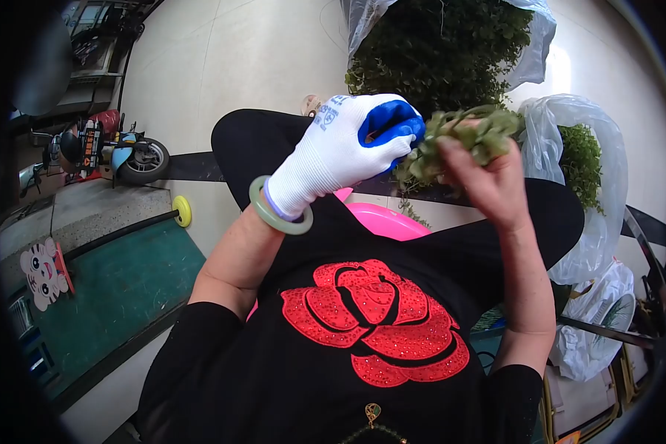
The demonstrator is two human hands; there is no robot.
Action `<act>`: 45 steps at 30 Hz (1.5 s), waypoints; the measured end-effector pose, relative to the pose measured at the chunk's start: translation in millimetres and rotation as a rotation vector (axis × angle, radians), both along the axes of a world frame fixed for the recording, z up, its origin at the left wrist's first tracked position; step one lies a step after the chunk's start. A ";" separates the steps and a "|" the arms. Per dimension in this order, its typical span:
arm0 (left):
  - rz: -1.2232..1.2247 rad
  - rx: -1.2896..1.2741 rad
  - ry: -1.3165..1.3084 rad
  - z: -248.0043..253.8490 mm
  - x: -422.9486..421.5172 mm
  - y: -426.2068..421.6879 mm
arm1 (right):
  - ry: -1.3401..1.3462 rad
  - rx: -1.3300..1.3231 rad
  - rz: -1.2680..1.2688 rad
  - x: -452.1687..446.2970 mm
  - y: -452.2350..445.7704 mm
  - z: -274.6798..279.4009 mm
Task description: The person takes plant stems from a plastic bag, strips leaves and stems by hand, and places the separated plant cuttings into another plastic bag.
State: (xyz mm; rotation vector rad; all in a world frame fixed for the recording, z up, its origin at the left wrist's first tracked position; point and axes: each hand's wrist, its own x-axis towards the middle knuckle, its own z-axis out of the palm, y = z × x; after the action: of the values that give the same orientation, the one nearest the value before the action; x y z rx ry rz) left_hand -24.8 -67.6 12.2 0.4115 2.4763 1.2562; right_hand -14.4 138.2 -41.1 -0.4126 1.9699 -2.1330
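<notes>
White knit with a blue-coated palm forms the glove (303, 166) on the left hand (351, 140). Head view: the seated worker, seen from above, has both hands raised in front of the torso, between the knees. The left hand's fingers curl round toward the thumb, their tips beside the edge of a leafy bunch (498, 133); I cannot tell whether they pinch a sprig. The bare right hand (492, 177) is closed around this green bunch, thumb laid across it. A pale green bangle (285, 226) circles the left wrist. Below the hands lies a bright pink object (385, 220), partly hidden by the black clothing (274, 355). Beyond the hands, a large dark-green heap of foliage (436, 55) fills an opened clear plastic bag (533, 48) on the pale tiled floor (274, 59). Just beside the worker's right knee, a second translucent bag (607, 137) contains lighter greens (581, 166).
</notes>
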 end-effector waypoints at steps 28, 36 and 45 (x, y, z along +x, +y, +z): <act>-0.035 0.351 -0.587 33.2 -14.5 -26.2 | 0.015 0.265 0.330 -24.2 67.7 3.1; -0.054 0.330 -0.526 27.6 -6.8 -4.3 | 0.010 0.031 0.450 -23.5 0.2 3.0; -0.139 0.367 -0.626 6.2 -8.6 -24.7 | -0.167 -0.063 0.285 -1.9 -2.1 9.7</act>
State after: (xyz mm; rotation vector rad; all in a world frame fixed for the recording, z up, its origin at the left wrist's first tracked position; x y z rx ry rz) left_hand -33.4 -92.3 18.5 0.2219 1.6780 1.5015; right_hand -16.3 136.0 -31.4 -0.4768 1.6484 -1.9832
